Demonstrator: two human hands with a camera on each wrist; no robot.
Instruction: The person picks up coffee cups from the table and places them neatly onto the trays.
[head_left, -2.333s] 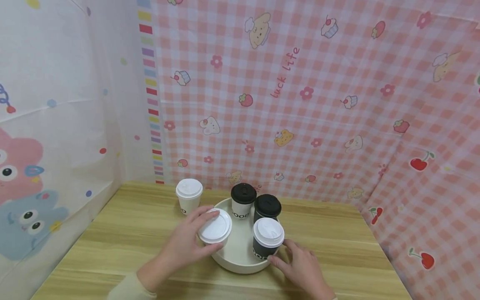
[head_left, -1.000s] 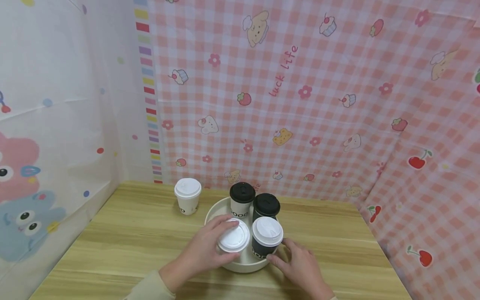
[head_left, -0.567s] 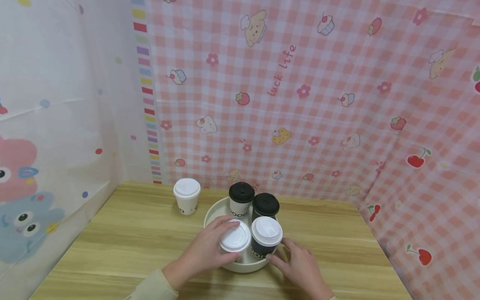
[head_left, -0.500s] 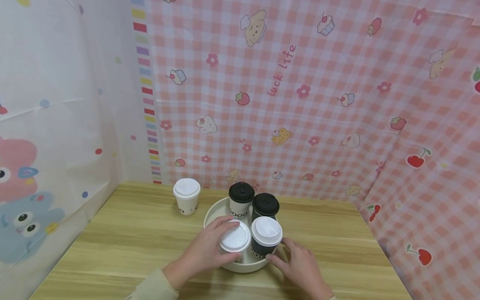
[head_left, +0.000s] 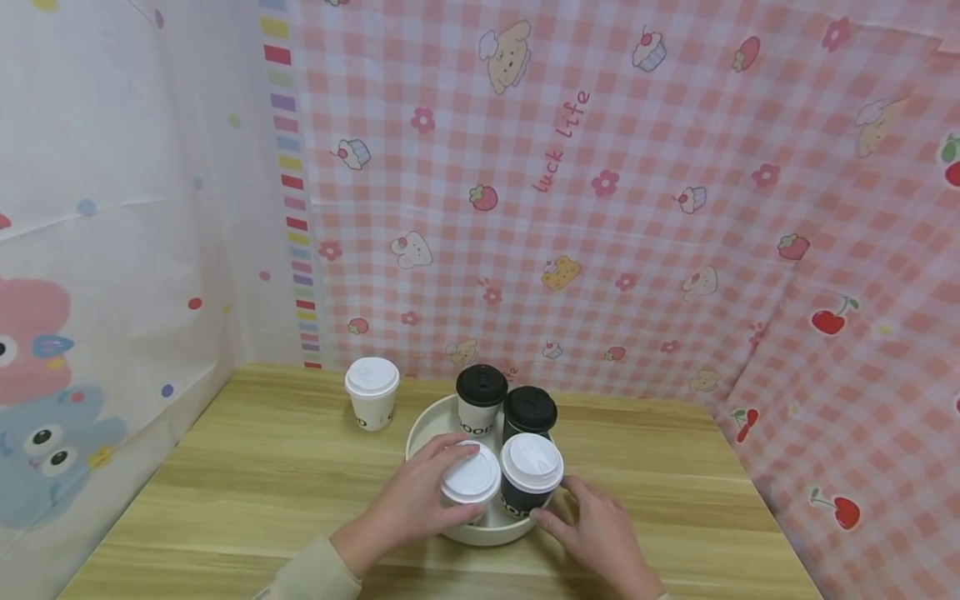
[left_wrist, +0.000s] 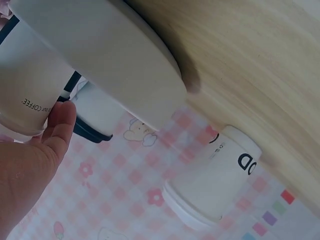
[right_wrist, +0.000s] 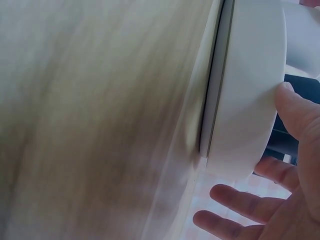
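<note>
My left hand grips a white coffee cup with a white lid, at the front of a round cream tray. Just right of it in the tray stands a black coffee cup with a white lid. Thumb and forefinger of my right hand hold that cup's right side, close by the rim, while the other fingers spread outside the tray. Behind in the tray are a white cup and a black cup, both black-lidded. The held white cup's base is mostly hidden.
Another white cup with a white lid stands on the wooden table, left of the tray. A pink checked cloth hangs behind and at the right. A white printed cloth hangs at the left.
My left hand has carried the white cup rightward from the tray's left rim to beside the black cup; over the last half second it barely moves. The right hand keeps its place.
</note>
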